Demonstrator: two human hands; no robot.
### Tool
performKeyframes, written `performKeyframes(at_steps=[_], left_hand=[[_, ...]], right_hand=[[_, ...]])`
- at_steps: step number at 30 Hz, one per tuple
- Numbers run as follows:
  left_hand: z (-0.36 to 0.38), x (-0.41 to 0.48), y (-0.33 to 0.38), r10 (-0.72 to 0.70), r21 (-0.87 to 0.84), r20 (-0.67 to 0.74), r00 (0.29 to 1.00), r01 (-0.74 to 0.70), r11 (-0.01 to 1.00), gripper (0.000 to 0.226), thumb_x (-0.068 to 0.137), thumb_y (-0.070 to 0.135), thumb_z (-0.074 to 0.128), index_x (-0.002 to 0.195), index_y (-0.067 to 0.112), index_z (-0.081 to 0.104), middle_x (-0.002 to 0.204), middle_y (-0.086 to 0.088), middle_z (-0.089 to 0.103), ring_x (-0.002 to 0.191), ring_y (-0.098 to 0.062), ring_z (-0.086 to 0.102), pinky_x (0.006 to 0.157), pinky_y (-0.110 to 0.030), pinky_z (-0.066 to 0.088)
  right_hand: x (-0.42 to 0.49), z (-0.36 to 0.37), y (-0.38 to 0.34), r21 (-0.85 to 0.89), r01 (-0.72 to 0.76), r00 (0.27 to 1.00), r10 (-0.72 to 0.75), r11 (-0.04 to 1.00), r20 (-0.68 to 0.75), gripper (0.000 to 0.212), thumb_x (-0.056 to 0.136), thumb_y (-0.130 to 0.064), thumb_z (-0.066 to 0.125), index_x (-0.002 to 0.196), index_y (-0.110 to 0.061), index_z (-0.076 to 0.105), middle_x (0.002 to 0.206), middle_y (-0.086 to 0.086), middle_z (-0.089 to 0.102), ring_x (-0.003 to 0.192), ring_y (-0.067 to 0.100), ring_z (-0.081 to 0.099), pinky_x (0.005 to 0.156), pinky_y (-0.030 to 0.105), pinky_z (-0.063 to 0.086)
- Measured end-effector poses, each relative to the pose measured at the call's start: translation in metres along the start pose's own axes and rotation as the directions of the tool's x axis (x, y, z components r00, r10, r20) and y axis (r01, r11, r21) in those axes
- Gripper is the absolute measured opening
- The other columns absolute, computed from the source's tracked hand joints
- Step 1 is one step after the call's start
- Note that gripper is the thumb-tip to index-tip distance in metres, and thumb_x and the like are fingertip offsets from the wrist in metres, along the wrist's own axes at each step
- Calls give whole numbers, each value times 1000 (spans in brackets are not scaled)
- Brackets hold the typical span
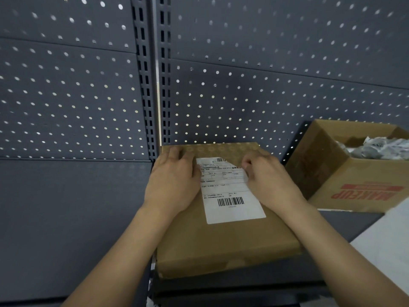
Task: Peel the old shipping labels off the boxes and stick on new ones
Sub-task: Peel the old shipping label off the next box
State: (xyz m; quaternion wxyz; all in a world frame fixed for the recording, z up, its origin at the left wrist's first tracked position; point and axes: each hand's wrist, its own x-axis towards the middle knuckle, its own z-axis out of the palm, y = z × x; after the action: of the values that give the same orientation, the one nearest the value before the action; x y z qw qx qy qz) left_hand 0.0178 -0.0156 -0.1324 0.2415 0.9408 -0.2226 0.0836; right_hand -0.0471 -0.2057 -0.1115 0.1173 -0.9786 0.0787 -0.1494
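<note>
Grey pegboard [66, 96] backs two boxes [221, 244] [354, 196], one label [232, 196], two hands [174, 180] [270, 176].

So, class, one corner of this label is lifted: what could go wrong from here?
1. The right hand pinches only one corner of the label; pulled fast, it may tear and leave scraps.
2. It may strip the cardboard surface of the box.
3. The left hand only presses the box; if it slips, the box may slide.

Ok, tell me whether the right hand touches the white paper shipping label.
Touching. Head view shows the right hand pinching the white paper shipping label at its lifted corner.
</note>
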Motion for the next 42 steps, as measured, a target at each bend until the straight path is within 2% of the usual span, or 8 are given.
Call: performKeyframes(at_steps=[4, 9, 16, 21, 25, 35, 38, 42], left_hand=[[0, 0, 0, 3, 2, -3, 1000, -3, 1000, 39, 96, 29, 48, 130, 13, 57, 131, -11, 52, 123, -31, 45, 107, -41, 35], [-1, 0, 0, 6, 2, -1, 1000, -6, 1000, 40, 97, 28, 48, 133, 14, 55, 132, -10, 51, 124, -31, 44, 106, -41, 36], [0, 0, 1, -3, 11, 6, 1000, 3, 1000, 40, 97, 29, 46, 133, 14, 54, 132, -10, 51, 125, -31, 43, 106, -42, 36], [-1, 0, 2, -9, 2, 6, 1000, 9, 1000, 39, 97, 28, 46, 133, 14, 54, 131, -10, 51, 124, -30, 43, 104, -41, 36], [-1, 0, 2, -13, 1, 8, 1000, 13, 1000, 39, 97, 28, 46, 133, 14, 54, 132, -9, 50, 124, -30, 43, 104, -40, 35], [-3, -1, 4, -32, 17, 35, 999, 32, 999, 40, 98, 29, 44, 134, 14, 52, 136, -9, 47, 128, -30, 39, 107, -41, 33], [-3, -1, 3, -25, 16, 24, 999, 24, 1000, 40, 98, 29, 44, 134, 14, 53, 136, -9, 48, 127, -30, 40, 107, -41, 34], [-3, -1, 4, -19, 6, 17, 1000, 19, 1000, 41, 97, 29, 45, 134, 14, 53, 134, -9, 49, 126, -31, 41, 106, -42, 35]], right_hand=[[-5, -7, 5, 117, -4, 997, 14, 993, -80, 17, 93, -3, 49, 90, -8, 65, 91, 3, 64, 85, 19, 57, 73, 26, 40], [-4, -1, 1, -37, 58, 998, -59, 998, -26, 12, 89, -1, 53, 86, -10, 61, 93, 2, 52, 81, 20, 52, 64, 23, 29], [0, 1, -10, -266, 108, 993, -88, 958, 84, 23, 84, 8, 50, 102, -3, 60, 109, 12, 51, 95, 32, 56, 70, 39, 52], [0, 1, -4, -143, 100, 993, -90, 985, 74, 14, 87, 4, 52, 94, -7, 57, 100, 5, 48, 84, 21, 50, 65, 29, 36], [-2, -2, 0, 11, 13, 1000, -13, 1000, -29, 8, 88, -3, 57, 84, -10, 57, 89, 3, 52, 80, 20, 51, 66, 31, 40], [-4, 1, -13, -308, 93, 996, -88, 947, 31, 24, 84, 9, 48, 100, -2, 62, 109, 13, 52, 103, 31, 53, 68, 33, 43], [0, 2, -12, -276, 108, 994, -99, 955, 45, 26, 86, 9, 47, 105, -2, 61, 111, 12, 53, 101, 28, 53, 65, 26, 31], [-4, -4, -6, -47, 37, 999, -38, 998, -21, 11, 89, 0, 53, 92, -5, 62, 100, 8, 56, 83, 24, 55, 65, 30, 40]])
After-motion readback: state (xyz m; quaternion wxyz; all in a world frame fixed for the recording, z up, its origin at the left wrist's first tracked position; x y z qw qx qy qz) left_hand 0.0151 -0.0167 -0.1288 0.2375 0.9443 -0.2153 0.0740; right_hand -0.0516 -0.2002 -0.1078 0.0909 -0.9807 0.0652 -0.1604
